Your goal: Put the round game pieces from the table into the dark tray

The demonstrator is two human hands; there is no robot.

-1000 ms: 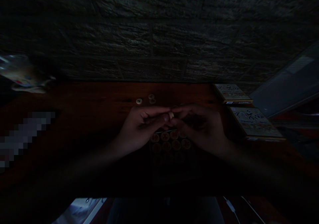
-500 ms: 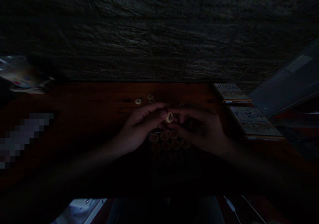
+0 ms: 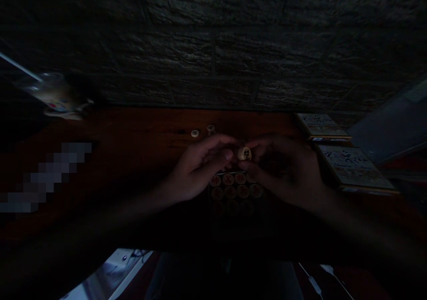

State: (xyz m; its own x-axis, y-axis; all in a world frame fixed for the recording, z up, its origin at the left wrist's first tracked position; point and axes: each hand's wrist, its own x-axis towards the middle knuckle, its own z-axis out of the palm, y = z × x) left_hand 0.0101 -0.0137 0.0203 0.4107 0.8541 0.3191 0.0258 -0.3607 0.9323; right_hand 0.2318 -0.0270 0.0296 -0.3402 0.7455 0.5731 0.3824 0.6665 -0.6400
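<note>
A round pale piece with a dark character (image 3: pixel 245 154) is pinched between the thumb and fingers of my right hand (image 3: pixel 287 166). Just left of that piece is my left hand (image 3: pixel 203 166), its thumb and fingers curled; what lies between them, if anything, is hidden. Below both hands, a dark tray (image 3: pixel 240 224) holds rows of round pieces with red characters (image 3: pixel 230 192); its near part is too dark to make out. Behind my left hand, a few loose round pieces (image 3: pixel 195 133) lie on the wooden table (image 3: pixel 143 124).
Two flat printed boxes (image 3: pixel 356 166) lie at the right of the table. A cup with a straw (image 3: pixel 58 95) stands at the far left. A stone wall (image 3: pixel 213 46) rises behind the table. White cables (image 3: pixel 313 284) show below the front edge.
The view has shifted slightly left, so things appear further right. The held piece has come away from my left thumb and is now in my right fingers, its character facing me.
</note>
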